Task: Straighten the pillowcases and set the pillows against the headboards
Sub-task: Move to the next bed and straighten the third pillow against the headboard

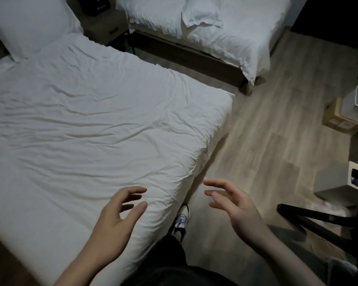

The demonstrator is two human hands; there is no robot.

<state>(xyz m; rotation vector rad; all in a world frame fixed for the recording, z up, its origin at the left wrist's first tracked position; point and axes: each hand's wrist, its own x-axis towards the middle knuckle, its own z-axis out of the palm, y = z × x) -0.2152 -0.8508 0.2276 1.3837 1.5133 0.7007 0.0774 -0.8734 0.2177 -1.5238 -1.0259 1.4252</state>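
A: What fills the frame?

B: The near bed (pixel 91 120), its white cover creased, takes the whole left and centre. A second bed (pixel 225 38) lies across the top. Bare wood floor (pixel 267 141) runs down the right.

A: And the pillows?

B: One pillow (pixel 29 23) sits in the upper left corner, at the near bed's head. Another pillow (pixel 201 15) lies rumpled at top centre on the second bed. In this dim light I can't tell whether either touches a headboard.

A: The hands?

B: Low in the frame, both holding nothing. The left hand (pixel 116 221) hovers over the near bed's lower corner, fingers spread and loosely bent. The right hand (pixel 234 205) hangs over the floor, fingers apart too.

A: Risks?

B: Both pillows are well away from the hands. Leaning across could drag that creased cover further, and the dark chair (pixel 310 223) at lower right could catch a leg.
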